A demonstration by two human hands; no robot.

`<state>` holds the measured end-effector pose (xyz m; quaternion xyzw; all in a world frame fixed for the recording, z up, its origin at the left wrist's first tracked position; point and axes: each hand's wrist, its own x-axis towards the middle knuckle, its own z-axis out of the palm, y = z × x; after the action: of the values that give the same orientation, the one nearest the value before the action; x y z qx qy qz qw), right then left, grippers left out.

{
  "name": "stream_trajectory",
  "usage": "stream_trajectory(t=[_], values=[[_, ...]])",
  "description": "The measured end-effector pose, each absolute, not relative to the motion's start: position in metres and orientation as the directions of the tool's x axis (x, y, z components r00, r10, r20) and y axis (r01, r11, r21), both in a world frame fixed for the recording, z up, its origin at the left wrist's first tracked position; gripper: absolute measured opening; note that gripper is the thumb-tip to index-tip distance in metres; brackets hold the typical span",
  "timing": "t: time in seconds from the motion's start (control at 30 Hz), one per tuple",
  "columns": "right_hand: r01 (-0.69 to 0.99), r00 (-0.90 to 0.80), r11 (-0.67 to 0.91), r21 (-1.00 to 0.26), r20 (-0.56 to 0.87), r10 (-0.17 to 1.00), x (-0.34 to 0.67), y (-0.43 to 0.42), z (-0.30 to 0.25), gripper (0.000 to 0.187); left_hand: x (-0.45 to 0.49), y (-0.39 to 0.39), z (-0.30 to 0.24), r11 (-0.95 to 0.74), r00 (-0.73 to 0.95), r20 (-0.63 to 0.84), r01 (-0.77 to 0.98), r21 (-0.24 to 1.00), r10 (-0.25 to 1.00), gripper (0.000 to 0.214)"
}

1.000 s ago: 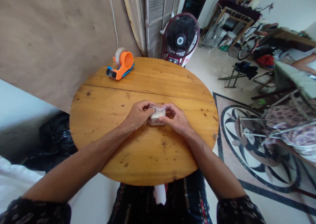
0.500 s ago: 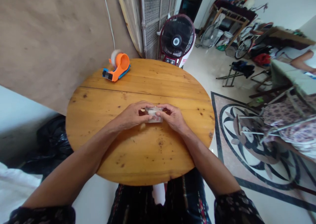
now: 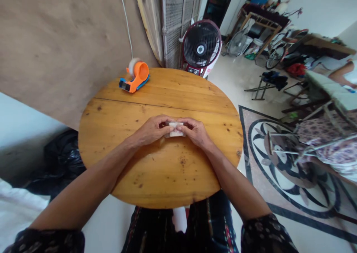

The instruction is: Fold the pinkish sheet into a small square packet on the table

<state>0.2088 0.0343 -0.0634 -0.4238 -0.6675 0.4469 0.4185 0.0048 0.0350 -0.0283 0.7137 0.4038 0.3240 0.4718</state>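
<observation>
Both of my hands meet at the middle of a round wooden table (image 3: 117,160). Between them is a small whitish packet (image 3: 175,130) wrapped in clear plastic, resting low on the tabletop. My left hand (image 3: 152,129) grips its left side with curled fingers. My right hand (image 3: 194,131) grips its right side the same way. Most of the packet is hidden by my fingers.
An orange and blue tape dispenser (image 3: 135,77) with a roll of tape sits at the table's far left edge. A dark red floor fan (image 3: 201,48) stands behind the table. A person's arm (image 3: 342,74) shows at the far right among furniture and clutter.
The packet was held a little higher with its plastic top showing; now my hands have pressed it lower and closed more over it. The camera view shifted slightly.
</observation>
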Motion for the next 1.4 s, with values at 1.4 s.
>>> stream_trajectory(t=[1.4], values=[[0.704, -0.520, 0.673, -0.227, 0.481, 0.706, 0.207, 0.011, -0.041, 0.029, 0.006, 0.038, -0.041, -0.197, 0.428, 0.102, 0.186, 0.963, 0.898, 0.039]])
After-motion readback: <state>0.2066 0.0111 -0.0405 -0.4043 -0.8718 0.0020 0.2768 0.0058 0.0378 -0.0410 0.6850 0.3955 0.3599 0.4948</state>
